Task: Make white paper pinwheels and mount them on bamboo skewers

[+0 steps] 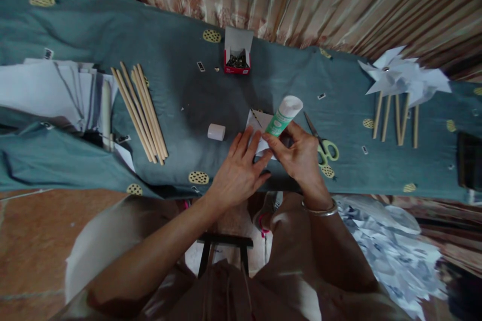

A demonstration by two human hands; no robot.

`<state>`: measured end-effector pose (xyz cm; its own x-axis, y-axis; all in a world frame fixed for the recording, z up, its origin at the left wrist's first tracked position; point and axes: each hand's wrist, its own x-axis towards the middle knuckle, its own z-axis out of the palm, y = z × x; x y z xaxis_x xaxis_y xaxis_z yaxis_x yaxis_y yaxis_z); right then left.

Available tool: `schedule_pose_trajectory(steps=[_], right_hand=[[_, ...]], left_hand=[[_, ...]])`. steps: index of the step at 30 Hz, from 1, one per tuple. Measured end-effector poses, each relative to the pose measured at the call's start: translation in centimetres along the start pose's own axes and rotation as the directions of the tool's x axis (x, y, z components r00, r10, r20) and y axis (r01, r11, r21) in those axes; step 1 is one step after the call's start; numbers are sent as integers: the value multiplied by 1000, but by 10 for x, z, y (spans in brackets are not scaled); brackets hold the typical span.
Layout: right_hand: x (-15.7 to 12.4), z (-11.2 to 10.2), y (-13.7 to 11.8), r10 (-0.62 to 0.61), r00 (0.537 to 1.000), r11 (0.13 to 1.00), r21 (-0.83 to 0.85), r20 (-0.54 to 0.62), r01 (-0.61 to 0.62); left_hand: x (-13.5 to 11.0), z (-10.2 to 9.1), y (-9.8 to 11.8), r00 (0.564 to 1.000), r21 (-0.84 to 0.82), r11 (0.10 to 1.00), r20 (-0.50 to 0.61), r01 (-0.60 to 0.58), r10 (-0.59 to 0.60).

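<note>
My right hand (303, 153) is closed around a large green-and-white glue stick (280, 119), tilted with its lower end over a small white sheet of paper (265, 119). The paper's middle is partly hidden by my fingers. Flat on the sheet's near left part rests my left hand (239, 170), its fingers stretched out. A thin dark, pointed strip (256, 117) shows on the paper's upper part; I cannot tell what it is. Left of the paper lies a white cylindrical cap (216, 132). Just right of my right hand are scissors (327, 151) with light green handles.
Wooden sticks (141, 113) and a stack of white paper (45, 85) lie on the left of the green tablecloth (176, 85). An open red box (237, 62) of small metal pieces stands behind. Paper pinwheels (402, 72) lie right; a bag of white paper pieces (391, 246) sits below.
</note>
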<state>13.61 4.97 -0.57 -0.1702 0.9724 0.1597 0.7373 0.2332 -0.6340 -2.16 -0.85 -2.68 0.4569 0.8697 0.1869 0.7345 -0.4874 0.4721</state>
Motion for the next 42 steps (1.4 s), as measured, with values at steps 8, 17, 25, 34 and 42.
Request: schedule_pose_trajectory(steps=[8, 17, 25, 34, 42], right_hand=[[-5, -4, -4, -56, 998, 997, -49, 10, 57], [-10, -5, 3, -40, 999, 998, -43, -17, 39], [-12, -7, 8, -11, 999, 999, -36, -32, 10], [-13, -6, 11, 66, 998, 997, 44, -21, -65], [-12, -3, 18, 109, 993, 992, 69, -46, -106]], left_hand=[[0, 0, 0, 1000, 31, 1000, -2, -7, 7], [-1, 3, -1, 1000, 19, 1000, 5, 7, -7], [0, 0, 0, 1000, 39, 999, 10, -3, 3], [-1, 1, -1, 1000, 2, 1000, -9, -7, 7], [-1, 2, -1, 1000, 22, 1000, -8, 5, -5]])
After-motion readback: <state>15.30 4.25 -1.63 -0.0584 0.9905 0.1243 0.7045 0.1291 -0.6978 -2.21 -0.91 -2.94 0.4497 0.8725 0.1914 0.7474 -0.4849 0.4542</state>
